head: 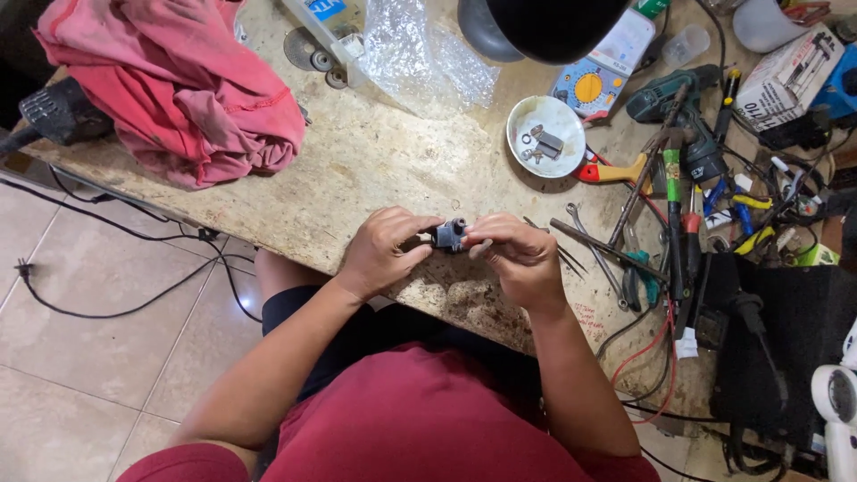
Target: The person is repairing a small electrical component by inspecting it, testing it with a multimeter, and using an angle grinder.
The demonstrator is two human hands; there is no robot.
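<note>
Worn, stained workbench (393,170) runs from 10 o'clock to 4 o'clock. Beige tiled floor (80,357) at 8 o'clock, black cable (116,312) trailing across it. Lighting even, apparently diffuse.

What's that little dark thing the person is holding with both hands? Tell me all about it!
The small dark part is a blocky piece, dark grey to black, looking like plastic or metal, with a lighter round spot on its face. It is held just above the worn tabletop, near its front edge. The left hand pinches it from one side and the right hand from the other, so fingers cover much of it. Finer details are too small to tell.
</note>
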